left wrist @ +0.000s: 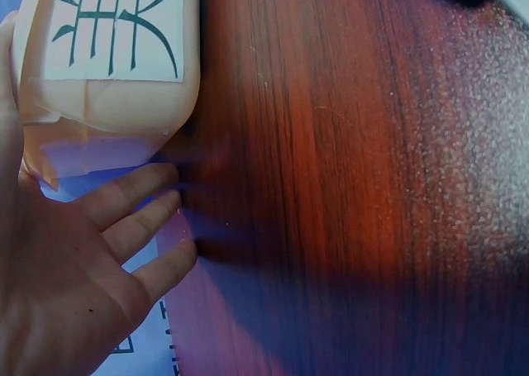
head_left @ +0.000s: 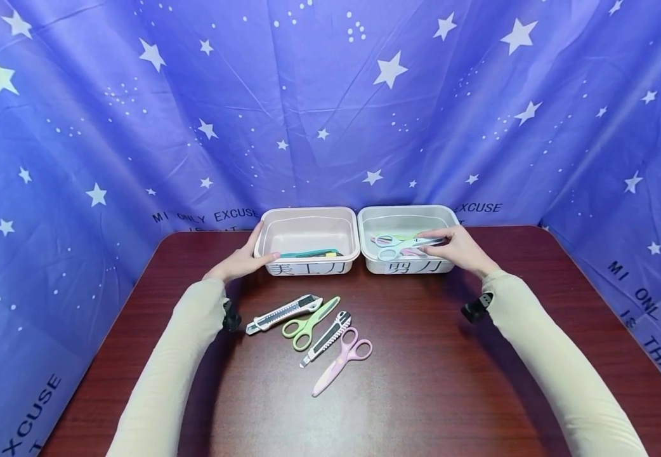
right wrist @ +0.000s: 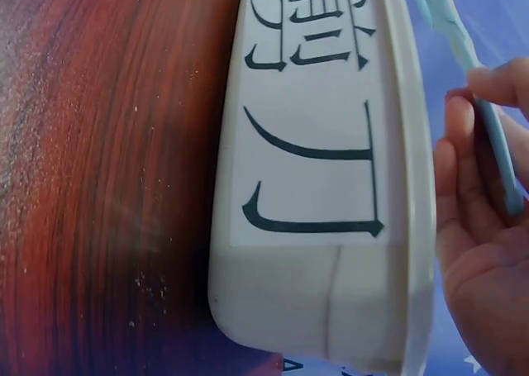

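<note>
Head view shows a person's two hands at two bins near the far edge of a dark red-brown wooden worktop [head_left: 422,381]. The right hand [head_left: 460,249] pinches a pair of light blue scissors with silver blades [head_left: 403,248] by the blade end. The light blue scissors are over the right bin, a pale white plastic box with round corners [head_left: 407,209], and their finger loops point toward the left edge. Green and pink things lie inside that bin, but it is hard to tell what they are.

The left hand [head_left: 240,263] touches the left end of the other bin, a pinkish plastic box [head_left: 309,211]. Its thumb is on the front rim, and the left wrist view shows three fingers loose and almost straight. A long teal thing with a yellow bit [head_left: 307,253] lies in the pinkish bin. Both bins have white paper labels with big black writing.

Four tools lie between the bins and the near edge, a little nearer the left edge. First comes a big white and black box cutter [head_left: 283,314], its blade toward the left edge. Just beside it are green plastic scissors [head_left: 306,327]. Next are a smaller white and black box cutter [head_left: 327,339] and pink plastic scissors [head_left: 340,364], both pointing toward the near left corner.
</note>
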Action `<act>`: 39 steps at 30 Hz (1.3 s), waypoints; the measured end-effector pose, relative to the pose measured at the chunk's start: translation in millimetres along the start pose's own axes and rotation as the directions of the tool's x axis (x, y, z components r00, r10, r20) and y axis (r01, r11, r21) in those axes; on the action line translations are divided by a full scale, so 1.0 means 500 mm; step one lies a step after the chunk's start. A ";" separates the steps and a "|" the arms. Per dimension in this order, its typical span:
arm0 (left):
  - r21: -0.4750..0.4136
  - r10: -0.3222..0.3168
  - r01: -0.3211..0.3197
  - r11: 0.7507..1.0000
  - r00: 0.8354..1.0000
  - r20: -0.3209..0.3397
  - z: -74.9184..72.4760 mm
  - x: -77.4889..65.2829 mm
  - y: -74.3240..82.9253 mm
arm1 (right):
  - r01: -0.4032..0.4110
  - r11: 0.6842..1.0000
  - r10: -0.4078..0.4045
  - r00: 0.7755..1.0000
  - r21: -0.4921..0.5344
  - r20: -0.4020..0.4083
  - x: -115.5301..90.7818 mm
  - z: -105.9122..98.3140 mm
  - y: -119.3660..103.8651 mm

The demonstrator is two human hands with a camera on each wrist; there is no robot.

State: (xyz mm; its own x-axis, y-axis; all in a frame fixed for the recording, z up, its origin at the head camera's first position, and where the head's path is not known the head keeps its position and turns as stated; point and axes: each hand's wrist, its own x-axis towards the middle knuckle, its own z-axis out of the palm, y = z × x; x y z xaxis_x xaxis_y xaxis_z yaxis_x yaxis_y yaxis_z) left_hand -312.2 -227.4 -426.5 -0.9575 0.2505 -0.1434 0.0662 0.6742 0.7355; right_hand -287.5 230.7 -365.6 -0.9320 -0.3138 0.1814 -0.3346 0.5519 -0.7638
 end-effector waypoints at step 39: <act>-0.045 0.001 -0.001 0.999 1.000 0.005 -0.001 0.000 -0.001 | 0.011 0.995 -0.013 1.000 -0.101 -0.018 0.050 0.034 0.058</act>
State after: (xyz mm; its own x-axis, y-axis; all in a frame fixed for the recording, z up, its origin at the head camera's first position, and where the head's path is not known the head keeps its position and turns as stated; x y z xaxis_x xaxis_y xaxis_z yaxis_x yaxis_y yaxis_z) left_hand -312.4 -228.1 -426.3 -0.9559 0.2547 -0.1463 0.0540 0.6420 0.7648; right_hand -318.2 225.9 -393.8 -0.9299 -0.3069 0.2026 -0.3573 0.6233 -0.6956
